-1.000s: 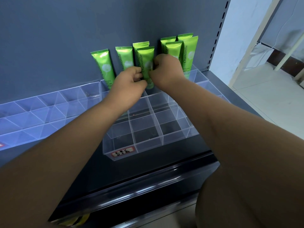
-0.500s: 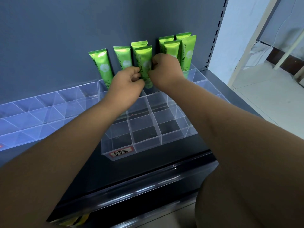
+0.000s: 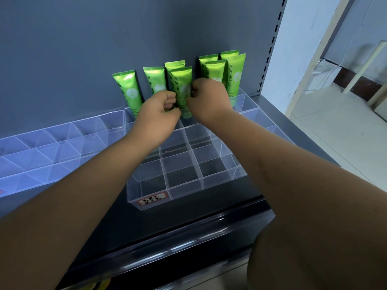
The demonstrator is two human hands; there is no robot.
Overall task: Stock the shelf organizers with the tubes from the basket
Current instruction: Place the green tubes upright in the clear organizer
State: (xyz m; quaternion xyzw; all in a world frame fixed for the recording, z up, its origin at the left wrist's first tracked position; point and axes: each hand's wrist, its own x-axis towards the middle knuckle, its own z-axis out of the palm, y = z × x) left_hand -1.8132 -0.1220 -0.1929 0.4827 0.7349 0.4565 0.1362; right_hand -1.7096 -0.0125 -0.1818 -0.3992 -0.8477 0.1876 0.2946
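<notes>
Several green Chamomile tubes stand upright in the back rows of a clear shelf organizer [image 3: 186, 181] against the grey back panel. My left hand [image 3: 159, 109] and my right hand [image 3: 207, 99] both pinch the middle green tube [image 3: 181, 84] from either side, near its lower half. Its cap end sits low in a back compartment. Other tubes stand to the left [image 3: 126, 88] and to the right [image 3: 235, 74]. The basket is out of view.
A second clear organizer [image 3: 52, 147] with bare compartments lies to the left on the dark shelf. The front compartments of the middle organizer hold nothing. A slotted shelf upright [image 3: 272, 45] stands at right, with tiled floor beyond.
Both hands stay on the same tube; they have shifted only slightly, and the tube stands a little straighter in its compartment.
</notes>
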